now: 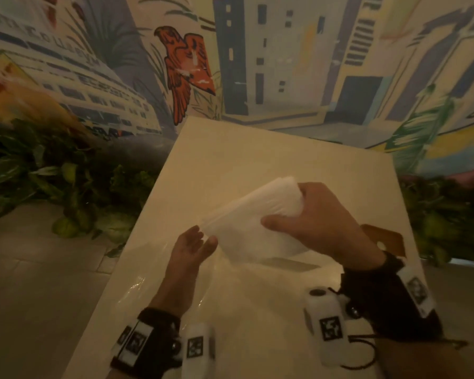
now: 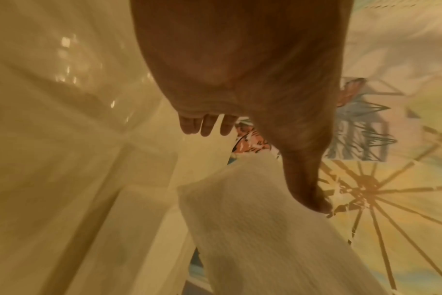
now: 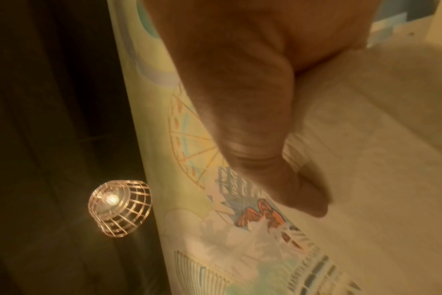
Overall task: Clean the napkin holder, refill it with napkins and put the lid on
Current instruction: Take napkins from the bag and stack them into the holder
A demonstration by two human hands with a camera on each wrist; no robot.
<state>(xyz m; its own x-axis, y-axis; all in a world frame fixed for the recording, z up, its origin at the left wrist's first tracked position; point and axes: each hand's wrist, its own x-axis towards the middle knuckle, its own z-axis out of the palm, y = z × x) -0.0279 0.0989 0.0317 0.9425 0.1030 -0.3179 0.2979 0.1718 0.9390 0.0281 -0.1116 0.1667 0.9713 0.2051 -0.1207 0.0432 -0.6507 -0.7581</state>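
Your right hand (image 1: 322, 222) grips the napkin stack (image 1: 253, 217) above the table (image 1: 230, 149).

Your left hand (image 1: 193, 242), fingers relaxed and spread, touches the stack's near corner, over clear plastic wrap (image 1: 137, 285). Only your right wrist view shows a lit cage lamp (image 3: 119, 209) beside the mural wall (image 1: 285, 58). No writing is legible anywhere.

Painted wall, leafy border, tiled floor

A mural (image 1: 257, 64) of pale buildings fills 12 o'clock, with 1 orange bird (image 1: 188, 69) at 11 o'clock. Dark green foliage (image 1: 52, 173) runs along 9 o'clock and 3 o'clock, above a grey tiled floor (image 1: 39, 283). In the right wrist view 1 lit lamp (image 3: 119, 208) in a lattice shade glows at 8 o'clock.
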